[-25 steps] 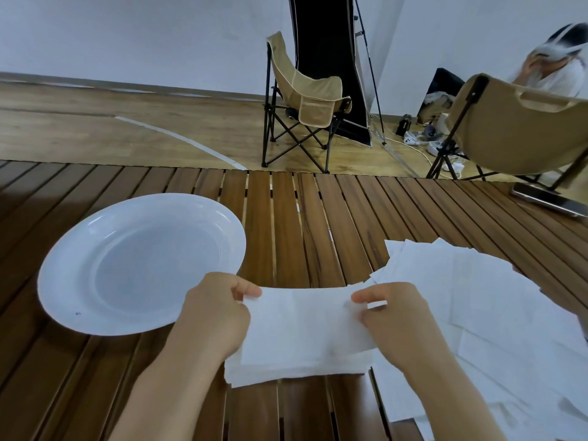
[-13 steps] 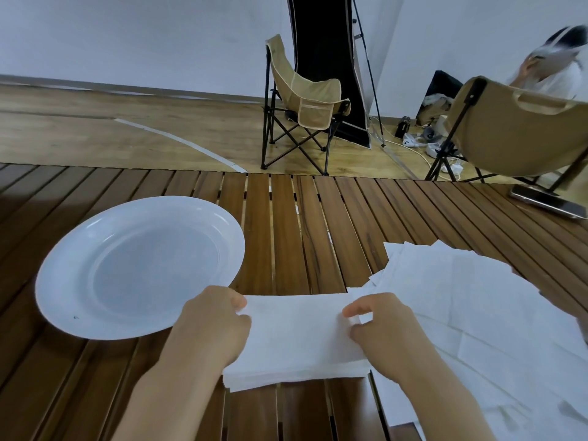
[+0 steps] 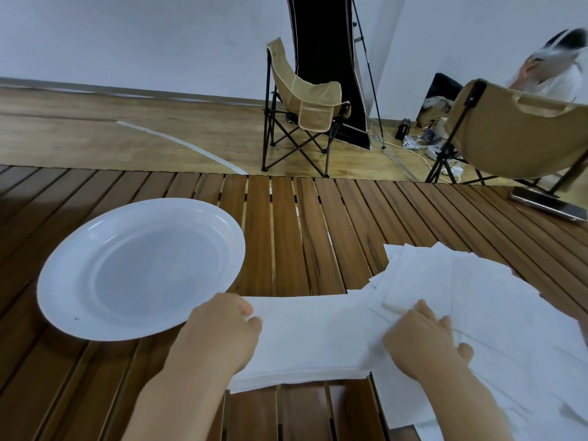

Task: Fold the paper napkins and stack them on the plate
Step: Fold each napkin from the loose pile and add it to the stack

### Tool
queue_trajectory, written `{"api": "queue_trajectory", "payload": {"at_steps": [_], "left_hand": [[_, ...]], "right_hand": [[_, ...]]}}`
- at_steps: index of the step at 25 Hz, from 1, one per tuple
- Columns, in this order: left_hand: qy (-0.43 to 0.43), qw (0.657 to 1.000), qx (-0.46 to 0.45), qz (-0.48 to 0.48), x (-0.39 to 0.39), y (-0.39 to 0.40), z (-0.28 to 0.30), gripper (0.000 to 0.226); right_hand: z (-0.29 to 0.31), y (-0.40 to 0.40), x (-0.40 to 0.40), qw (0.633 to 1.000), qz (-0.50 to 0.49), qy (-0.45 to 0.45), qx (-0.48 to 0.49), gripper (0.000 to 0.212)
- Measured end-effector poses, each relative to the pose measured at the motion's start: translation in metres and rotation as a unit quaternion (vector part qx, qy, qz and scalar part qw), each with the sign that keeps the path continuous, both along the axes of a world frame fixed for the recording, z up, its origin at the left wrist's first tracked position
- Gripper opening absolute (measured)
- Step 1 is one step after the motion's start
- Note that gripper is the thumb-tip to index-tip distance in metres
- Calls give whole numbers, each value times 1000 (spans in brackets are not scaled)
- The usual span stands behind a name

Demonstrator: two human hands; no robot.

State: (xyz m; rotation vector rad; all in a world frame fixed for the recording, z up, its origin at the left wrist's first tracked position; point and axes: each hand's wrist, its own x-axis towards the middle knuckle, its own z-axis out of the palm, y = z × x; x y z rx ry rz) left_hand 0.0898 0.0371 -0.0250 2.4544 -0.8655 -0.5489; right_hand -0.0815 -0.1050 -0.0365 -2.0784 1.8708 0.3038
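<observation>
A white plate (image 3: 79, 249) lies on the left of the slatted wooden table (image 3: 286, 237) with nothing on it. Right of it, at the near edge, a folded white napkin (image 3: 311, 335) lies flat in a long strip. My left hand (image 3: 222, 332) has curled fingers and pinches the strip's left end, close to the plate's rim. My right hand (image 3: 426, 342) rests with straight, spread fingers where the strip's right end meets the loose pile of unfolded napkins (image 3: 490, 294).
A phone (image 3: 547, 206) lies at the table's far right edge. Behind the table stand two beige folding chairs (image 3: 305, 106) (image 3: 521, 135) on a wooden floor, with cables and a person seated far right.
The napkin's raised far edge has come down flat into a long strip. My right hand let go of its edge, slid to the right and spread flat. My left hand stayed at the left end.
</observation>
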Motion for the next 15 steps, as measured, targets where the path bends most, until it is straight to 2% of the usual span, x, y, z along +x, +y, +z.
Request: {"api": "queue_trajectory", "payload": {"at_steps": [3, 5, 7, 10, 12, 15], "left_hand": [[-7, 1000, -26, 7, -4, 6, 0, 32], [-20, 998, -49, 15, -6, 10, 0, 29], [-29, 997, -70, 19, -7, 12, 1, 28], [-27, 996, -85, 5, -8, 13, 6, 31], [-15, 995, -95, -21, -8, 12, 11, 47], [14, 992, -116, -55, -9, 9, 19, 93]], "right_hand": [[3, 2, 1, 998, -1, -29, -57, 50], [11, 4, 3, 987, 4, -84, -134, 39], [20, 5, 5, 963, 26, -189, -189, 32], [38, 12, 11, 897, 69, -399, -179, 28], [50, 18, 14, 857, 77, -490, -139, 31], [66, 26, 12, 783, 71, -612, -86, 38]]}}
